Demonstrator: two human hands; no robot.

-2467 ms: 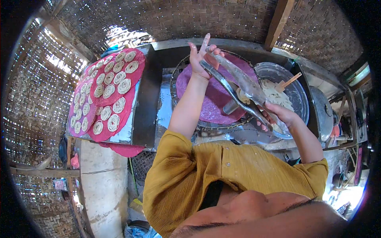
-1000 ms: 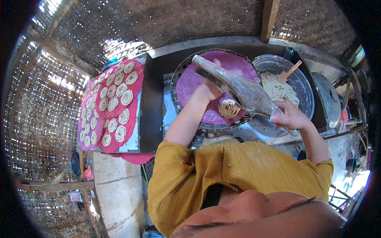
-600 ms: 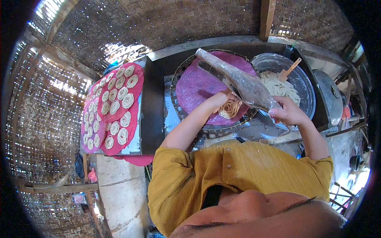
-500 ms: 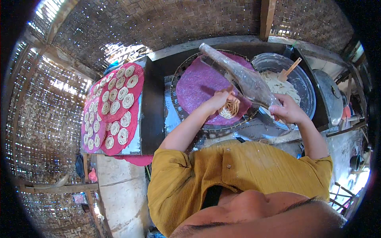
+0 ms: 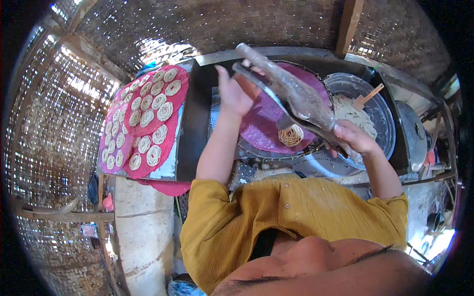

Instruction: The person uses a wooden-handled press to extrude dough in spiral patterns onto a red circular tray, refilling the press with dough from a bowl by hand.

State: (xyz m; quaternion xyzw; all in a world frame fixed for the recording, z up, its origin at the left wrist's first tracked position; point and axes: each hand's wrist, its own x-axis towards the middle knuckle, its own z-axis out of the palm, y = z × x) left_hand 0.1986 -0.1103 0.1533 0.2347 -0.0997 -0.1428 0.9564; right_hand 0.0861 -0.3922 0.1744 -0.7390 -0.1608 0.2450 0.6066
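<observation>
My right hand (image 5: 354, 136) is closed round the lower right end of a long, two-armed wooden press (image 5: 303, 96), smeared with pale dough and held aslant. At the press's upper left end is my left hand (image 5: 238, 93), its thumb stretched up and fingers apart. Part of its fingers passes behind the press arms, so I cannot tell whether they touch. Below the press, a coiled nest of pale dough strands (image 5: 291, 135) lies near the front edge of a round magenta sheet (image 5: 256, 126). The press hides part of that sheet.
A large grey basin (image 5: 387, 123) of pale dough (image 5: 363, 121) with a wooden spatula (image 5: 369, 95) stands at the right. Further right leans a round metal lid (image 5: 411, 133). At the left, magenta sheets (image 5: 170, 135) carry several dough nests (image 5: 165, 111). Woven walls (image 5: 247, 24) close the back.
My left hand has left the dough nest, moving up and left to the press's far end, and has opened. The press has tilted somewhat, still in my right hand.
</observation>
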